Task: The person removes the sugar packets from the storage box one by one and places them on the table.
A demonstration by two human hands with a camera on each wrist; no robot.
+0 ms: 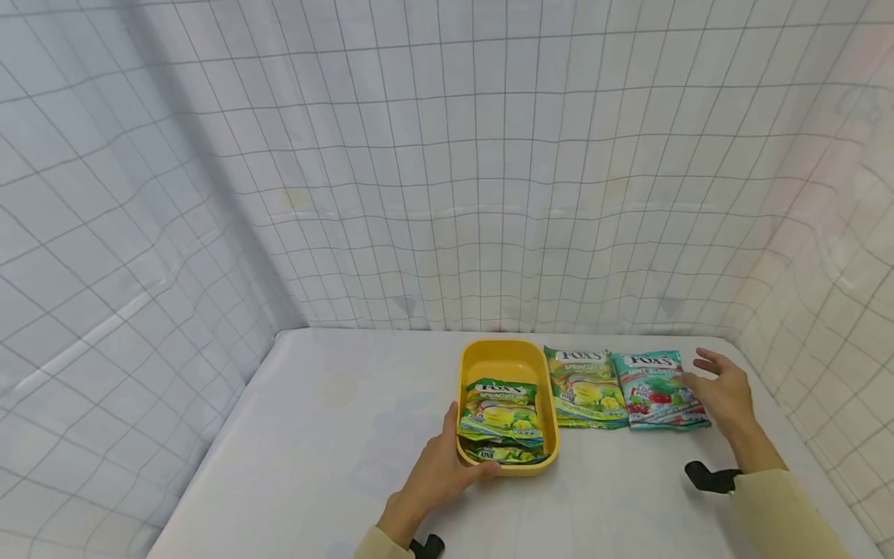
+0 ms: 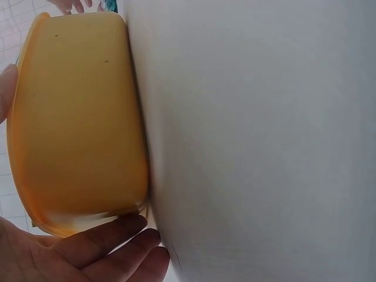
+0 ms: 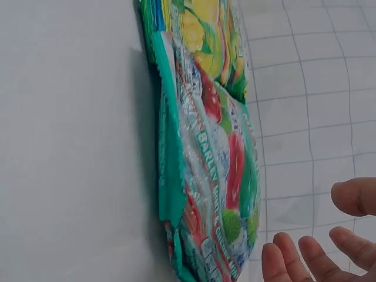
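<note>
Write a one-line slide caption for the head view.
Left hand steadies a yellow tray of candy bags; right hand hovers open over the teal bag.

Both hands bare, no rings or gloves. Left hand [image 1: 447, 466]: pale cream-yellow sleeve [image 1: 380, 545] ends at the wrist, w/ a small black strap or mount piece [image 1: 427, 546] just behind the cuff. Right hand [image 1: 722, 396]: same cream long sleeve [image 1: 782, 516] further back along the forearm, and a black clip-like mount [image 1: 708, 477] at the wrist, inner side. No markings or logos visible on the fabric.
</note>
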